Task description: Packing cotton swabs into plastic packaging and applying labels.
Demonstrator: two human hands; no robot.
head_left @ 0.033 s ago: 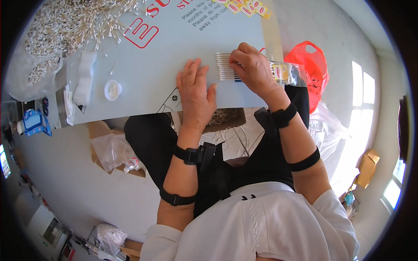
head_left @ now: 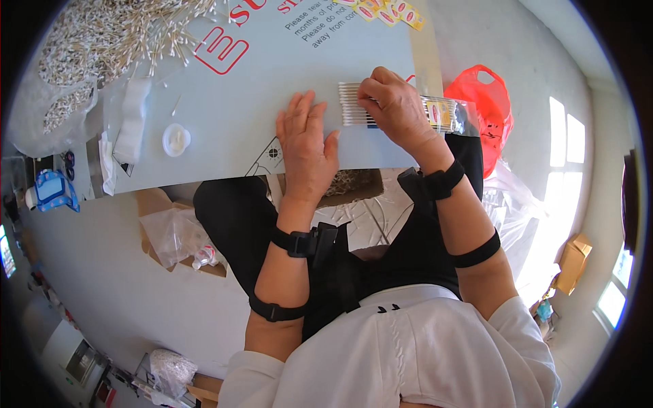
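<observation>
My left hand (head_left: 305,143) lies palm down on the grey sheet-covered table (head_left: 231,115), its fingers stretched out and holding nothing. To its right, a flat row of cotton swabs (head_left: 349,109) lies side by side. My right hand (head_left: 394,105) is over this row with its fingers curled and pressed together; whatever is between the fingertips is hidden. Beyond the wrist side of that hand, more swab ends show with a small yellow label (head_left: 437,113) and clear plastic wrapping (head_left: 468,117) at the table's right edge.
A large heap of loose cotton swabs (head_left: 115,41) covers the far left. Nearer stand a white wavy-edged stack (head_left: 133,115) and a small white dish (head_left: 177,141). Several yellow labels (head_left: 391,12) lie at the far edge. A red plastic bag (head_left: 493,102) hangs at the right.
</observation>
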